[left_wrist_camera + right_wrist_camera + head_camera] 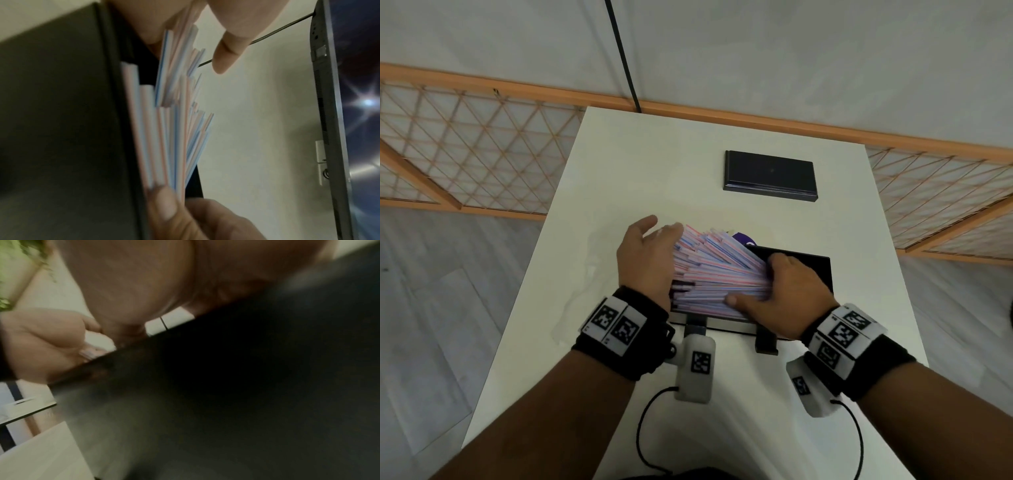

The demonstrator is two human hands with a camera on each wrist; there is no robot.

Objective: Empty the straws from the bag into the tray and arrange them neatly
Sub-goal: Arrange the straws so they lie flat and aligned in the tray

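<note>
A fan of red-and-blue striped straws (pixel 717 270) lies across the near black tray (pixel 822 270) on the white table. My left hand (pixel 654 246) stands at the straws' left ends, fingers fairly straight, palm against the tips. My right hand (pixel 774 284) grips the right ends, fingers curled over them and thumb along the near side. In the left wrist view the straws (pixel 174 129) spread out beside the tray wall (pixel 61 113), and the right hand's thumb (pixel 166 204) pinches them. The right wrist view is blurred, showing palm and the dark tray (pixel 226 386).
A second black tray (pixel 770 176) lies farther back on the table (pixel 640 164). A purple item (pixel 743 238) peeks out behind the straws. Faint clear plastic (pixel 592 260) lies left of my left hand. A lattice screen and grey floor surround the table.
</note>
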